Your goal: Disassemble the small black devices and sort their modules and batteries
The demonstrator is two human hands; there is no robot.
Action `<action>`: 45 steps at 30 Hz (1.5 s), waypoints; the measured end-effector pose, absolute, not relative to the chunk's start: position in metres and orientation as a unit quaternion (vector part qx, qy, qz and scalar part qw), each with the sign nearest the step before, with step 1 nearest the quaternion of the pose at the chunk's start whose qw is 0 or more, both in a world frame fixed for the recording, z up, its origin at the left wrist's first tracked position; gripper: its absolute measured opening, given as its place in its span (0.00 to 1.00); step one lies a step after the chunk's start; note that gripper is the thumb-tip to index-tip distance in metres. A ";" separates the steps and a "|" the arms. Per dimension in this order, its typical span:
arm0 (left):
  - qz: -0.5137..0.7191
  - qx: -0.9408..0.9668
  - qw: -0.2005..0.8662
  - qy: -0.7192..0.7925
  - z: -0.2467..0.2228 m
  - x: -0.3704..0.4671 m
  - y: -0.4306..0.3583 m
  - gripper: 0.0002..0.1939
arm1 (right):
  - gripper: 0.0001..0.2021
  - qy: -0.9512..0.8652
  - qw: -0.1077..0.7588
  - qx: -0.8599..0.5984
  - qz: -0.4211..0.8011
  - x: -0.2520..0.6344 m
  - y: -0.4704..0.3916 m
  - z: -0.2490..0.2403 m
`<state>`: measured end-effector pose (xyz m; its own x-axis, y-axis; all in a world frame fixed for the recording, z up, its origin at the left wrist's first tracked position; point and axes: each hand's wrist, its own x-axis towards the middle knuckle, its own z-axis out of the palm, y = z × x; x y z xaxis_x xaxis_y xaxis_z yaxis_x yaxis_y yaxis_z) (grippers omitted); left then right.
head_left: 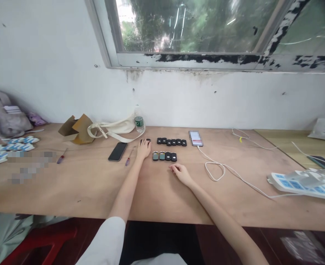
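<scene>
My left hand (144, 149) reaches forward over the table, its fingertips closed on a small black key fob (148, 140) at the left end of the back row. Part of that fob is hidden under the fingers. To its right runs a row of several black key fobs (173, 142), each with a pale oval mark. Nearer me lies a shorter row: two opened fobs (162, 156) showing grey-green insides, then two black ones (173, 156). Just below this row my right hand (181, 173) rests on the table, fingers loosely curled and apart, nothing visible in them.
A screwdriver (127, 161) and a black phone (117, 151) lie left of my left hand. Behind stand an open cardboard box (81, 129) and a bottle (138, 122). On the right, a charging phone (195, 138) has a white cable (234, 176) trailing to a power strip (303, 184).
</scene>
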<state>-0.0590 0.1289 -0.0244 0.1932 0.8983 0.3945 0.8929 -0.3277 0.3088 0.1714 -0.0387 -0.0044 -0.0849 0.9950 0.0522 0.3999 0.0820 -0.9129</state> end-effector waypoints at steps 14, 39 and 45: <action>0.250 0.770 0.016 0.586 -0.027 -0.067 0.127 0.22 | 0.18 -0.623 0.389 -0.551 0.396 0.172 -0.039 -0.006; 0.270 0.846 0.168 0.427 0.000 -0.057 0.070 0.27 | 0.17 -0.562 0.522 -0.583 0.269 0.175 -0.030 -0.016; 0.242 0.842 0.265 0.403 -0.002 -0.052 0.055 0.46 | 0.28 -0.666 0.461 -0.571 0.130 0.180 0.001 -0.019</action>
